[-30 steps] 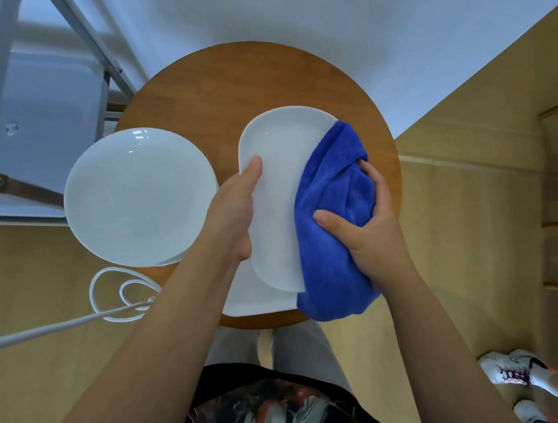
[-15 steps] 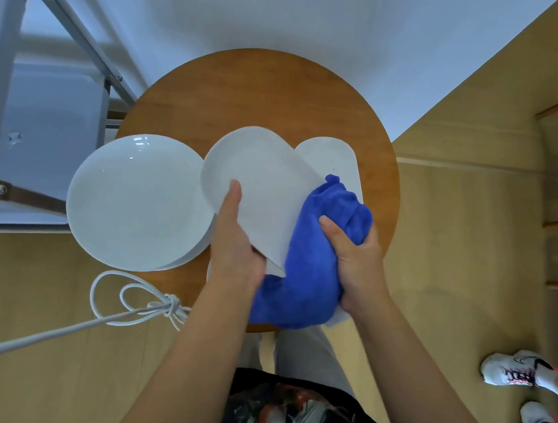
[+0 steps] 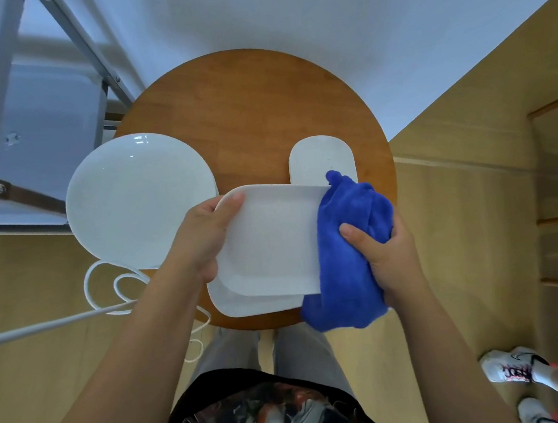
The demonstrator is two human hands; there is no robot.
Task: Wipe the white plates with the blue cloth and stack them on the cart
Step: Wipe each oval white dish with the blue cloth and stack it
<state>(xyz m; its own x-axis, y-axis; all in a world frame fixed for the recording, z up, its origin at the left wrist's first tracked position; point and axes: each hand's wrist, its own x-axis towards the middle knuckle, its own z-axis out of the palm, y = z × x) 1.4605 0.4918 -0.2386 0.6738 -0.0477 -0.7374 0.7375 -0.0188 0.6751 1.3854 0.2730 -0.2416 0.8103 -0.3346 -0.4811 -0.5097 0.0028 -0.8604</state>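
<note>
Plate [image 3: 274,243] has turned crosswise, glossy white, blue cloth [image 3: 350,245] covering its right end.

A blue cloth [image 3: 350,248] covers the right end of the white rectangular plate [image 3: 270,243] held over a round wooden table [image 3: 250,111], hiding that edge and most of the right hand's [image 3: 387,255] fingers beneath its folds. The left hand's [image 3: 204,236] fingers disappear under the plate's left rim, only the thumb showing on top. A second rectangular plate [image 3: 256,305] lies mostly concealed below, and a third [image 3: 320,160] is partly hidden behind plate and cloth. The white cable [image 3: 41,326] runs off the left edge. The metal cart [image 3: 3,119] is cut by the top and left edges. A bystander's shoes [image 3: 509,368] are cropped at lower right.
</note>
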